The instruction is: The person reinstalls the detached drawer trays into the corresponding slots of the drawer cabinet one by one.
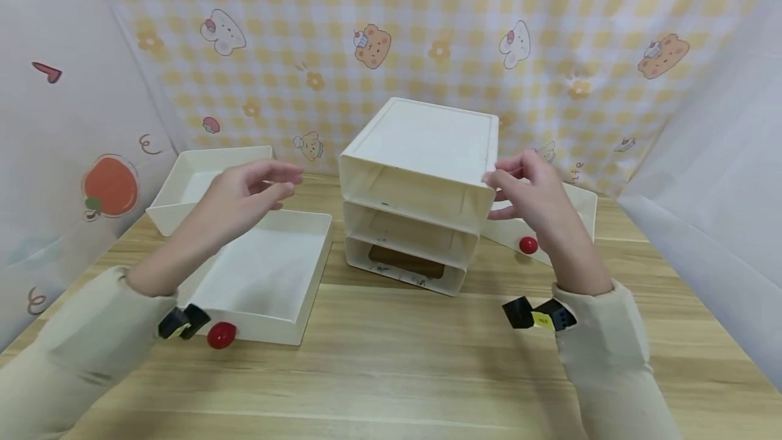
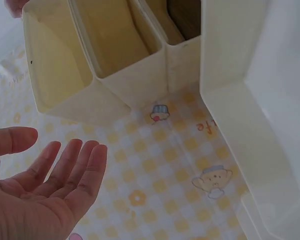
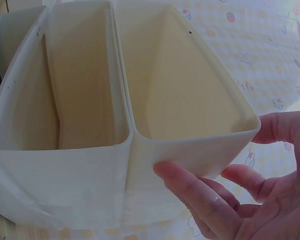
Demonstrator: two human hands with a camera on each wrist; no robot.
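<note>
Three off-white drawer frames stand stacked at the middle, their fronts open and hollow. My right hand (image 1: pixel 530 192) is at the right front corner of the top drawer frame (image 1: pixel 436 138). In the right wrist view its fingertips (image 3: pixel 170 172) press the side wall, while the thumb sits at the upper edge, gripping the corner. The upper frame overhangs the ones below at the right. My left hand (image 1: pixel 247 195) hovers over the drawers at the left, fingers loosely extended and holding nothing. In the left wrist view that hand (image 2: pixel 55 195) is palm up, apart from the frames.
A white drawer (image 1: pixel 314 290) with a red knob (image 1: pixel 221 335) lies front left on the wooden table (image 1: pixel 403 365). Behind it sits another white drawer (image 1: pixel 183 185). A third drawer (image 1: pixel 583 202) with a red knob (image 1: pixel 528 245) is partly hidden behind my right hand. A checkered cloth (image 1: pixel 427 12) hangs behind.
</note>
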